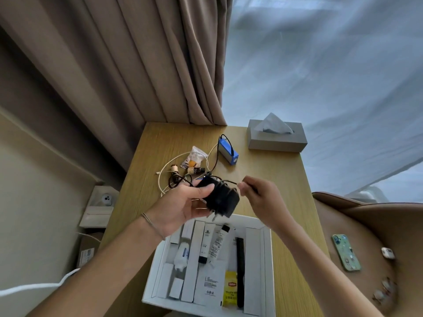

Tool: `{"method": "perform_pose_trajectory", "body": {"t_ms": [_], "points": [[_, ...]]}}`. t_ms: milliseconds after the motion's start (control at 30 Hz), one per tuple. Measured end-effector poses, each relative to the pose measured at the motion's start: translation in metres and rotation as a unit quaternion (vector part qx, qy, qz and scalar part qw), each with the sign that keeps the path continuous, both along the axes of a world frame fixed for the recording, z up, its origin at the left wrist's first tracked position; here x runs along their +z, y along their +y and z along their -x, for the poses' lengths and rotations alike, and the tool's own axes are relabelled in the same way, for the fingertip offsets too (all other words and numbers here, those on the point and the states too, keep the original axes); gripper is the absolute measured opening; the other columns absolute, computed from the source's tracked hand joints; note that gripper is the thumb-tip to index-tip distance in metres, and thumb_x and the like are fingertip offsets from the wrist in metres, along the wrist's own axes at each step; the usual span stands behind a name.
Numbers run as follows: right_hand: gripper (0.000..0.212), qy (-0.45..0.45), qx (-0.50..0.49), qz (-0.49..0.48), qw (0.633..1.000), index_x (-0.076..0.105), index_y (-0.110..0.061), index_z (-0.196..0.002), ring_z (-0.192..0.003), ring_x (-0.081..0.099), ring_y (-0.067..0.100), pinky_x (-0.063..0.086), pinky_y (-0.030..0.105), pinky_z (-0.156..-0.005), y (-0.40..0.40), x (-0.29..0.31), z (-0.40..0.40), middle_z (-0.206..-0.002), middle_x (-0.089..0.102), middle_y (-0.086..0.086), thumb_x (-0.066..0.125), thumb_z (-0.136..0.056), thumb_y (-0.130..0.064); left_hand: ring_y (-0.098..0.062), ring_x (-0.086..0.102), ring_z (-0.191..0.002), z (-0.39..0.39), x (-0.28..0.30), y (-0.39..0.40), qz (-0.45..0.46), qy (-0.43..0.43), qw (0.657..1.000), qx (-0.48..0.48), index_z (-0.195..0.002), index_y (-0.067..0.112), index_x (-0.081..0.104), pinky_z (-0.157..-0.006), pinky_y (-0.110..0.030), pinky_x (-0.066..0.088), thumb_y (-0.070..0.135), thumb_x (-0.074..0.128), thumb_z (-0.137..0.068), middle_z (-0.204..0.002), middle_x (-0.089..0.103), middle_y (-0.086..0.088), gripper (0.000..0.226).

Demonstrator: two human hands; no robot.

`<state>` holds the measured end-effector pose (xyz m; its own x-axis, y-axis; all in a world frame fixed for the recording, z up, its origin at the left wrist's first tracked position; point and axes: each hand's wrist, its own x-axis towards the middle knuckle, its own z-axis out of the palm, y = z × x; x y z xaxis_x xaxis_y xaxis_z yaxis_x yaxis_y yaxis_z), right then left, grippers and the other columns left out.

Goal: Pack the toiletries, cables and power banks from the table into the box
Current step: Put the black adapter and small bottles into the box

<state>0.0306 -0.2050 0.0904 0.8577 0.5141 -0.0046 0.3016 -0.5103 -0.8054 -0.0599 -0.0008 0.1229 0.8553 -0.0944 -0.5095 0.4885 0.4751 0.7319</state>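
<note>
Above table (286, 179) — charger (220, 199) in left grip (180, 205).

1 head camera, looking steeply down, close over table (286, 179) and box (267, 259).

Left hand (180, 205) grips charger (220, 199); right hand (261, 197) pinches cable (231, 183).

The bench (263, 177) is pale wood-grain laminate with a smooth, matt face, and the box (266, 266) at its near edge looks like white matt card. In the box lie a glossy yellow paper tea sachet (230, 288), a matt black plastic comb (240, 271) and smooth plastic tubes (218, 244). The charger (223, 199) is matt black plastic with metal pins, the power bank (227, 151) glossy blue plastic, the curtain (137, 65) soft brown cloth.
</note>
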Motion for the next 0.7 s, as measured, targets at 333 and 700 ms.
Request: {"method": "perform_pose_trajectory", "body": {"t_ms": [333, 700], "points": [[0.022, 0.333, -0.054, -0.103, 0.936, 0.075, -0.013, -0.095, -0.055, 0.052, 0.013, 0.045, 0.024, -0.054, -0.006, -0.053, 0.086, -0.056, 0.058, -0.005, 0.054, -0.102, -0.011, -0.019, 0.073, -0.082, 0.021, -0.059, -0.043, -0.081, 0.064, 0.978, 0.181, -0.101, 0.009, 0.068, -0.068, -0.028, 0.061, 0.001, 0.068, -0.089, -0.098, 0.073, -0.012, 0.015], [0.053, 0.527, -0.106, -0.212, 0.816, 0.080, -0.015, -0.104, -0.087, 0.074, 0.024, 0.059, 0.034, -0.076, -0.027, -0.074, 0.083, -0.103, 0.077, 0.013, 0.069, -0.084, -0.063, -0.005, 0.062, -0.107, 0.066, -0.092, -0.080, -0.363, -0.121, 0.918, 0.108, -0.124, 0.030, 0.057, -0.093, -0.031, 0.055, 0.018, 0.071, -0.091, -0.108, 0.066, 0.018, 0.038]]}}
